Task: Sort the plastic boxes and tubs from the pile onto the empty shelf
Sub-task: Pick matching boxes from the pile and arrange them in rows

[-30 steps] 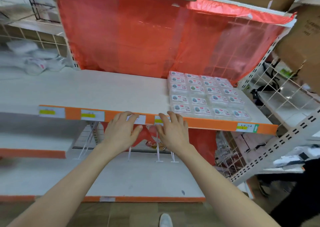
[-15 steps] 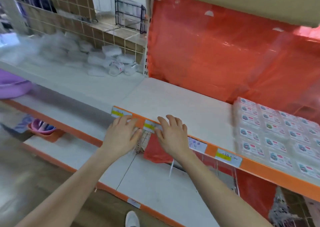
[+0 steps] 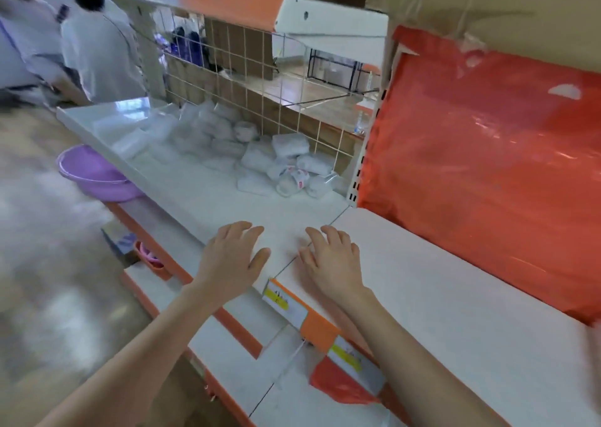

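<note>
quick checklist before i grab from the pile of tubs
1. Left hand free: ok, open, holding nothing.
2. Right hand free: ok, open, holding nothing.
3. Pile of clear plastic tubs in view: ok, ahead-left against the wire grid.
4. Way to the pile: ok, nothing standing between.
5. Room on the white shelf board by the red plastic sheet: ok.
6. Tub types: cannot tell, blurred.

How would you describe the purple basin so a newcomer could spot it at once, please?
Find the white shelf bearing the pile of clear plastic tubs. The basin pokes out from under its left end. It alone is large, round and lilac.
</note>
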Demonstrator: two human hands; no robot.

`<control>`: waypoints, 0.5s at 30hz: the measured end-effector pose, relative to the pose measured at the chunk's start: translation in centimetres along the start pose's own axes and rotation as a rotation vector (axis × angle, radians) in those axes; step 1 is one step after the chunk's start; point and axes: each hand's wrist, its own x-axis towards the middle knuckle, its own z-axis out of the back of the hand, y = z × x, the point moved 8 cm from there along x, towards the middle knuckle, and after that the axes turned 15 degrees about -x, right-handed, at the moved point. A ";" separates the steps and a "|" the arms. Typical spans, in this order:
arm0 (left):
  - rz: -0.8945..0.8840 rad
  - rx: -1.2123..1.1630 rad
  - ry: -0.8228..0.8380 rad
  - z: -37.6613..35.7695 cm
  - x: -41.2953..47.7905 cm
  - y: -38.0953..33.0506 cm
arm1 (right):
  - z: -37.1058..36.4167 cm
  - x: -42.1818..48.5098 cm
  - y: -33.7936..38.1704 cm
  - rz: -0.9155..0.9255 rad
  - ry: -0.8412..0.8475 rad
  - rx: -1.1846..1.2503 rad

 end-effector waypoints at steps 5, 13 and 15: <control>0.069 0.035 0.029 -0.3 2.3 2.3 | -1.0 3.3 1.1 0.041 0.038 0.026; 0.045 0.004 0.043 0.8 7.3 6.0 | -0.7 9.4 3.6 0.002 0.018 0.020; 0.014 0.009 0.062 1.2 9.0 7.0 | -0.2 11.3 4.0 -0.042 -0.009 0.027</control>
